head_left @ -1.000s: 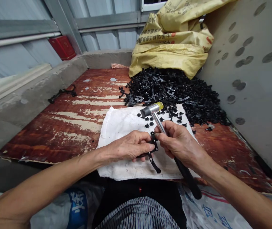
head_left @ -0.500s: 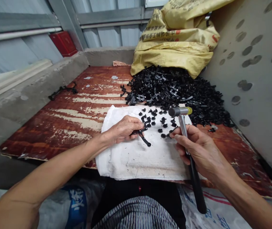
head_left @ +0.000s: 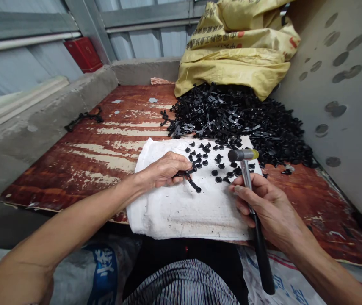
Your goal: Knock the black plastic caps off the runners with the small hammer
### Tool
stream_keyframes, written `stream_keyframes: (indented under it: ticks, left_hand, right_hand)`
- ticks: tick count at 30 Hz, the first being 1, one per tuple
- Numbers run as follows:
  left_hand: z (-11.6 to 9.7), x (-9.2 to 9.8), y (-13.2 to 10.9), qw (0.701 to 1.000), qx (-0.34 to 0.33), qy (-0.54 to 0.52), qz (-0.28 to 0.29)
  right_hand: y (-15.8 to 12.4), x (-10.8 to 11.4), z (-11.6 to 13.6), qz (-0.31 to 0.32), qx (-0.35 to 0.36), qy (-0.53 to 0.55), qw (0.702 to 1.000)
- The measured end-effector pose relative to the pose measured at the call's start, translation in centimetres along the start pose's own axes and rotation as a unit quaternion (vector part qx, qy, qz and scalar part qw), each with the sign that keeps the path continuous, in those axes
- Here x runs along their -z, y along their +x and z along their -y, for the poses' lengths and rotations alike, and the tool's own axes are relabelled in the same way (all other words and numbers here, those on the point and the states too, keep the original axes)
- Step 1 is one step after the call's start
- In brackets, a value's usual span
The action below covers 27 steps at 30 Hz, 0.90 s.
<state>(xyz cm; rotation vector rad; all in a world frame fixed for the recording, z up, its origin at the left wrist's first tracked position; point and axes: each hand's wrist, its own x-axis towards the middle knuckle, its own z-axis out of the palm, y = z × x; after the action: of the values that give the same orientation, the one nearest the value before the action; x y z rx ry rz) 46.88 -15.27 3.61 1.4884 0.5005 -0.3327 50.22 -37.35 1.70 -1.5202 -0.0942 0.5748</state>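
My left hand point(head_left: 168, 168) is closed on a small black jointed plastic part point(head_left: 193, 181), whose arms stick out past the fingertips above the white cloth point(head_left: 181, 212). My right hand point(head_left: 258, 195) grips a hammer point(head_left: 247, 176) with a black handle, a metal neck and a head that is dark at one end and yellow at the other. The thumb and forefinger of that hand are close to a small black piece at the cloth's right side; whether they touch it I cannot tell. Several small black round-headed pegs point(head_left: 221, 165) lie scattered on the cloth between my hands.
A large heap of black plastic parts point(head_left: 225, 114) spills from a yellow woven sack point(head_left: 231, 67) at the back right. Another black part point(head_left: 84, 118) lies at the left on the worn reddish board point(head_left: 104, 148). A red box point(head_left: 84, 55) rests on the ledge, and a spotted panel point(head_left: 336, 93) stands at the right.
The hammer and my right hand have shifted slightly right and down. My left hand keeps its hold on the black part, almost unmoved. The camera view has tilted a little.
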Motion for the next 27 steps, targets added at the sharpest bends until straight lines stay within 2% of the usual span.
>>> stream_keyframes:
  ticks: [20,24,27]
  left_hand:
    - [-0.1,-0.3,0.3,1.0,0.0,0.024,-0.017]
    - [-0.1,-0.3,0.6,0.999,-0.013,0.03,-0.025]
    - [-0.2,-0.3,0.7,0.999,-0.018,0.038,-0.032]
  right_hand:
    - [-0.2,0.2,-0.3,0.003,-0.002,-0.017,1.0]
    - [0.0,0.8,0.1,0.045,0.065,-0.141,0.987]
    - [0.3,0.8,1.3,0.035,0.191,-0.262,0.945]
